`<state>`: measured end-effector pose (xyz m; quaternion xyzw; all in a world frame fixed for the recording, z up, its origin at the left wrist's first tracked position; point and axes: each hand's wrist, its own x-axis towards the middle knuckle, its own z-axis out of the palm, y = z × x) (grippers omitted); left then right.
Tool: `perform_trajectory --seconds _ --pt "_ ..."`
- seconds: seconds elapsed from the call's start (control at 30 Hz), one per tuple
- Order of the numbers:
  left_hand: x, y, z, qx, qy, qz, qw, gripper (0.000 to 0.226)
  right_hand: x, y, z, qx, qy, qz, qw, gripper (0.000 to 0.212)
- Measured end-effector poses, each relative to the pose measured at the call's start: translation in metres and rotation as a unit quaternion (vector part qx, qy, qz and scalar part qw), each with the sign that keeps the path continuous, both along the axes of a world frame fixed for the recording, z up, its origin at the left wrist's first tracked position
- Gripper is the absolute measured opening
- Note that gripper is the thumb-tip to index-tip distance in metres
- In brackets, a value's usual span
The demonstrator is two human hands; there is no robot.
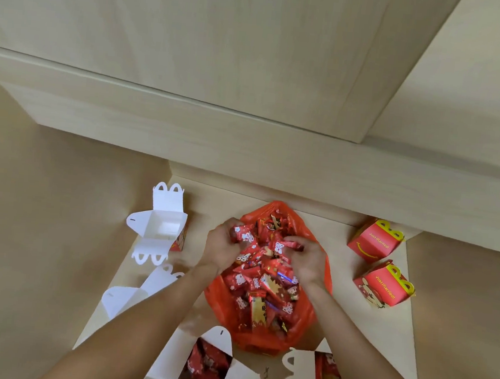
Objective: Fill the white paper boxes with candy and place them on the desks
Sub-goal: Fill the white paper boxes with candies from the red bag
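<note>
An open red plastic bag full of red-wrapped candy lies in the middle of the light wood surface. Both hands are inside it. My left hand is closed around a bunch of candy at the bag's upper left. My right hand grips more candy at the upper right. An open white paper box stands to the left, with nothing visible inside. Two open white boxes at the near edge hold candy, one under my left forearm and one by my right forearm.
Another open white box lies left of my left forearm. Two closed red boxes with yellow handles sit on the right. A pale wood ledge rises behind the bag.
</note>
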<state>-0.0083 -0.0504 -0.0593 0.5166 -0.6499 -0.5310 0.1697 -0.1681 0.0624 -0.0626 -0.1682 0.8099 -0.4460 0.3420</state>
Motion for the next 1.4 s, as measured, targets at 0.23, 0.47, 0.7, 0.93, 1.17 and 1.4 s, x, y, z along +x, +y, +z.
perform_trajectory --seconds 0.23,0.47,0.7,0.93,1.17,1.4 --pt "0.045 -0.008 0.043 0.049 0.038 0.042 0.997 0.036 0.045 -0.02 0.044 -0.062 0.009 0.074 0.995 0.026" --pt "0.166 -0.033 0.076 0.12 -0.083 0.05 0.988 0.032 0.15 -0.052 0.061 -0.062 -0.017 0.173 0.983 0.026" --pt "0.232 0.008 0.05 0.283 -0.101 0.053 0.952 0.055 0.226 -0.053 0.053 0.018 -0.055 0.225 0.973 0.029" --pt "0.253 0.018 0.041 0.183 -0.103 0.039 0.977 0.036 0.254 -0.045 0.034 0.093 0.029 0.269 0.958 0.029" --pt "0.265 0.013 0.045 0.117 -0.089 0.1 0.984 0.034 0.289 -0.061 0.023 0.138 0.124 0.475 0.86 0.027" --pt "0.269 0.012 0.048 0.118 -0.072 0.085 0.987 0.037 0.273 -0.078 0.04 0.125 0.057 0.395 0.908 0.039"
